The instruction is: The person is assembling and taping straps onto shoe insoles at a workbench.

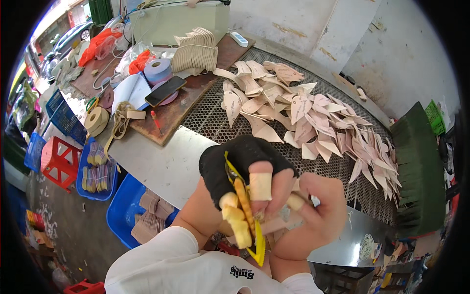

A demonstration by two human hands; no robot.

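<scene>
My left hand (pixel 240 181) wears a black fingerless glove with taped fingertips and grips a yellow-handled brush (pixel 247 220) with glue-caked bristles. My right hand (pixel 313 215) is closed on a beige leather piece (pixel 276 224), holding it against the brush just above the metal table's front edge. Both hands press together close to my chest. Beyond them, many beige and pink pointed leather pieces (pixel 313 117) lie spread over the perforated metal tabletop (pixel 210 117).
A wooden board (pixel 181 108) at the left bears a phone (pixel 165 90), tape rolls (pixel 157 69), and a stack of cream pieces (pixel 196 51). A green block (pixel 416 171) stands at the right. Blue bins (pixel 122 206) and a red stool (pixel 58 159) sit below on the floor.
</scene>
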